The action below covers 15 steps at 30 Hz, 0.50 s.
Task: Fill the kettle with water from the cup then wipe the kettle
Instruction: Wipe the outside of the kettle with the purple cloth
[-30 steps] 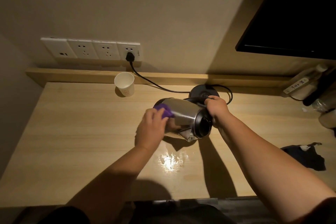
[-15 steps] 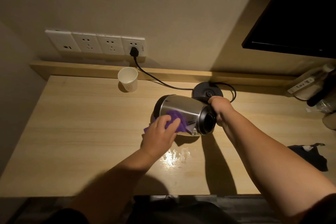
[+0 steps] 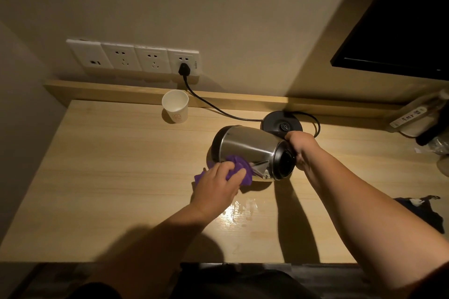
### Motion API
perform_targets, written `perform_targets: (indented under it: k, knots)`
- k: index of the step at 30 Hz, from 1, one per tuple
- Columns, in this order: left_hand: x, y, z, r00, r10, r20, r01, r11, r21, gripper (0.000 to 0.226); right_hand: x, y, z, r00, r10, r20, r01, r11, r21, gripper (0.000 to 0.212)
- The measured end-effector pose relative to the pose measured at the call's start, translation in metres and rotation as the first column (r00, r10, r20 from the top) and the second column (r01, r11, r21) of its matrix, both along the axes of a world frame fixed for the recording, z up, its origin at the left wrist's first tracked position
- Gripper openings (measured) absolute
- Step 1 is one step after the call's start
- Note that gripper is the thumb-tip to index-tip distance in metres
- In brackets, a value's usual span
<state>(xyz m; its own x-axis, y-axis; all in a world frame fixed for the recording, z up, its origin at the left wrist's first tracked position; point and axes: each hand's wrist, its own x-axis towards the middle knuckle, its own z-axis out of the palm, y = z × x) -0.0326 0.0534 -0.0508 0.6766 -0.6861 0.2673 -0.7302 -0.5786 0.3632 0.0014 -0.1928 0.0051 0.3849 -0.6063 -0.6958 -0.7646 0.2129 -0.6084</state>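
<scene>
A steel kettle [image 3: 247,147] with a black lid end is tipped on its side over the wooden desk [image 3: 109,177], lid end toward me. My right hand [image 3: 302,147] grips its handle at the lid end. My left hand [image 3: 217,188] holds a purple cloth [image 3: 239,167] and presses it against the kettle's lower near side, next to the spout. A white paper cup [image 3: 175,109] stands upright at the back of the desk, apart from both hands.
The kettle's black base [image 3: 281,125] sits behind the kettle, its cord plugged into the wall sockets [image 3: 132,57]. A wet patch [image 3: 239,211] shines on the desk in front of the kettle. A dark cloth [image 3: 422,211] lies at right; bottles [image 3: 413,116] stand at the far right.
My left hand has slid the purple cloth from the kettle's upper side down to its lower near side. The kettle stays tipped in my right hand.
</scene>
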Motion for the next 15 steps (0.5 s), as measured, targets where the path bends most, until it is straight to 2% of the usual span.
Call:
perform_targets:
  k: [3,6,7,11,13,15]
  knots:
    - [0.009,0.020,-0.020,0.999,0.050,-0.012,-0.048,0.992,0.120,0.052,0.000,0.000,0.001,1.000,-0.029,0.008,0.029,0.999,0.033,0.026]
    - [0.023,0.042,-0.038,0.953,0.267,-0.141,-0.242,0.955,0.171,0.025,0.001,-0.001,0.001,1.000,-0.018,0.019,0.018,1.000,0.024,0.029]
    - [0.027,0.046,-0.037,0.934,0.305,-0.186,-0.277,0.947,0.162,0.022,0.001,0.000,0.001,1.000,0.013,0.024,-0.013,1.000,0.004,0.029]
    - [0.039,0.044,-0.002,0.822,0.363,-0.440,-0.422,0.906,-0.042,0.020,-0.001,0.004,0.004,0.981,0.116,0.153,-0.110,0.993,-0.047,0.036]
    - [0.051,0.033,0.020,0.751,0.357,-0.555,-0.511,0.847,-0.146,0.024,-0.001,0.007,0.009,0.956,0.213,0.202,-0.187,0.972,-0.141,0.039]
    - [0.073,0.020,0.037,0.701,0.339,-0.627,-0.551,0.816,-0.174,0.028,0.002,0.013,0.013,0.907,0.360,0.219,-0.296,0.914,-0.279,0.040]
